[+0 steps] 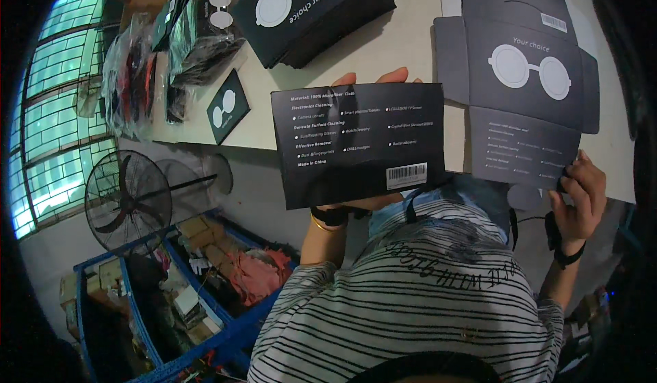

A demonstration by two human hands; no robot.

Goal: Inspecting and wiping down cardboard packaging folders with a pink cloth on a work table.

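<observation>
A flat black printed card packet [359, 147] is in my left hand [392, 75]. Its fingertips show over the top edge, and the rest of the hand is mostly behind the packet. On the right lies an unfolded dark grey cardboard sleeve [527, 65] with flaps and a white glasses picture. My right hand [580, 195] is closed on the lower right corner of that sleeve, thumb and fingers pinching the edge.
On the pale table [410, 34] stands a thick stack of black printed cards [315, 13]. Nearby are a small black card [229, 106] and plastic-wrapped packs [198, 41]. A fan [129, 203] and blue-framed bins [205, 294] with cartons and cloth are left of me.
</observation>
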